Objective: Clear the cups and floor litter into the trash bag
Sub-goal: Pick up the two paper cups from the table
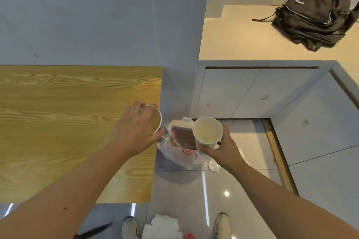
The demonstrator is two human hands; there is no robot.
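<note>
My left hand (134, 132) grips a white paper cup (154, 120) from above, at the right edge of the wooden table (58, 114). My right hand (221, 149) holds a second white paper cup (207, 131) upright by its base, its pale inside showing. Both cups hover over an open white plastic trash bag (184, 156) with a red logo that stands on the floor by the table's corner. On the floor lie a clear plastic lid (213, 167) right of the bag, crumpled white paper (161, 227) between my shoes, and a small red item (189, 236) beside it.
A black backpack (318, 19) lies on a beige ledge at upper right. Grey cabinet doors (252, 93) and a grey wall (97, 15) stand behind the bag. A dark stick-like object (93, 231) lies on the glossy floor at lower left.
</note>
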